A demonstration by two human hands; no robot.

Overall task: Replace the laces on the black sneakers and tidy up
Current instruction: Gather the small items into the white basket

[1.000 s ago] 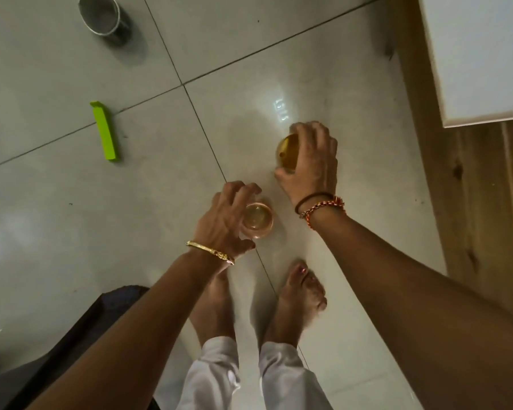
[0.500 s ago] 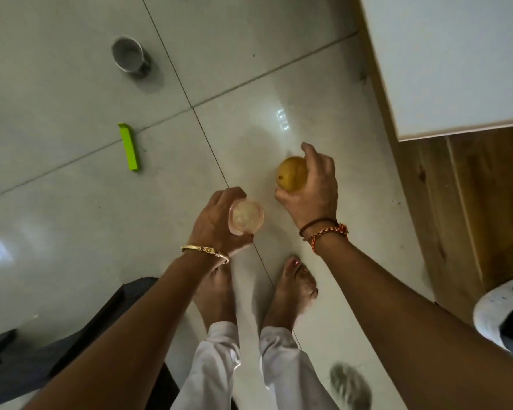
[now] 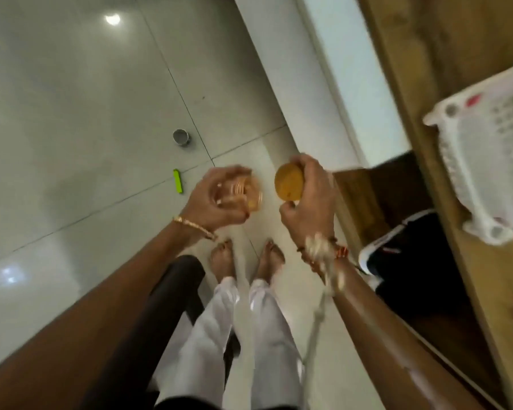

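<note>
Yellow round object (image 3: 288,184) gripped by right hand (image 3: 308,202); left hand (image 3: 216,199) grips clear glass (image 3: 245,193).

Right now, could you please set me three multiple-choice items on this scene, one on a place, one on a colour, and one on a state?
1. Where does the small metal cup stand?
A. on the floor
B. in the white basket
C. on the wooden shelf

2. What colour is the small bar lying on the floor?
A. red
B. bright green
C. blue

3. What is the right hand doing?
A. hanging idle
B. pressing flat on the floor
C. gripping a round yellow object

Answers: 1 A, it stands on the tiles; 2 B, it is vivid green; 3 C, fingers curl round it.
</note>
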